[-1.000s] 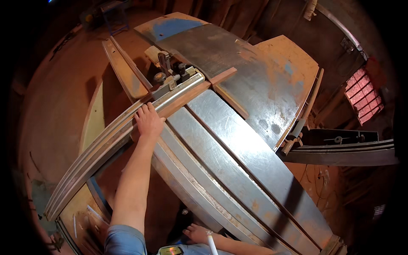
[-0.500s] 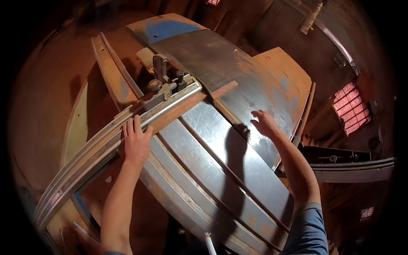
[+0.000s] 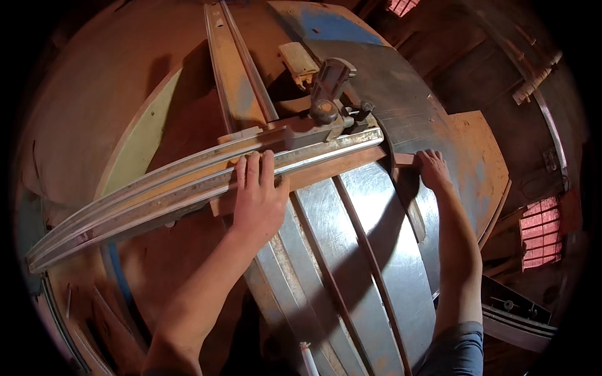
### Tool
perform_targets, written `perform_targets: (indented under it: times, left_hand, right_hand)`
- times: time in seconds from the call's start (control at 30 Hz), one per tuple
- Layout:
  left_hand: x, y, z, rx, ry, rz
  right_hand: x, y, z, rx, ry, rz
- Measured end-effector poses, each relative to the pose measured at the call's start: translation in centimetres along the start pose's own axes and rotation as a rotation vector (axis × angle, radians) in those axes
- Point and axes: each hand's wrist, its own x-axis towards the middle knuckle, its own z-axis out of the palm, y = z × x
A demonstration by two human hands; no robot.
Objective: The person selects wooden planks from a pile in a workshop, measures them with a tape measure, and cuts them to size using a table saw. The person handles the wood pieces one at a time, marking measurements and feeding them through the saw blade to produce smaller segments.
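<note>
A reddish-brown wooden strip [image 3: 342, 169] lies along an aluminium fence [image 3: 326, 145] that crosses a bare metal machine table [image 3: 401, 219]. My left hand [image 3: 258, 203] holds the strip to the fence, fingers laid over the rail and thumb by the wood. Past a thin dark curved edge [image 3: 390, 141], a short wooden piece [image 3: 407, 160] sits in line with the strip; whether they are joined I cannot tell. My right hand [image 3: 434, 169] is closed on its right end, fingertips partly hidden. A dark clamp-like stop with a round knob [image 3: 325, 111] stands on the fence near its right end.
Slots [image 3: 360, 232] run along the table. Another metal rail [image 3: 241, 81] extends away behind the fence. A panel with blue paint [image 3: 338, 26] lies at the back, and a dark machine part [image 3: 511, 304] at right. A white stick [image 3: 307, 357] shows at the lower edge.
My right hand has gone from open above the table to the end of the short wooden piece. My left hand remains at the fence. The whole view has turned and shifted.
</note>
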Motion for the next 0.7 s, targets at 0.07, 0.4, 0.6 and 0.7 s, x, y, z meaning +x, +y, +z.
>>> perform_targets:
  times: [0.07, 0.4, 0.6, 0.7]
  left_hand:
    - [0.0, 0.1, 0.1, -0.033, 0.008, -0.018]
    - [-1.1, 2.7, 0.0, 0.118, -0.149, -0.124]
    - [-1.2, 3.6, 0.1, 0.230, -0.301, -0.253]
    - [-2.3, 1.3, 0.5, 0.294, -0.137, -0.232]
  right_hand:
    - [-3.2, 1.9, -0.4, -0.002, -0.026, 0.052]
    - [-28.9, -0.3, -2.4, 0.228, -0.177, 0.487]
    - [-40.9, -5.8, -6.6, 1.787, -0.028, 0.882]
    - [-43.1, -10.3, -10.2, 2.296, -0.057, 1.036]
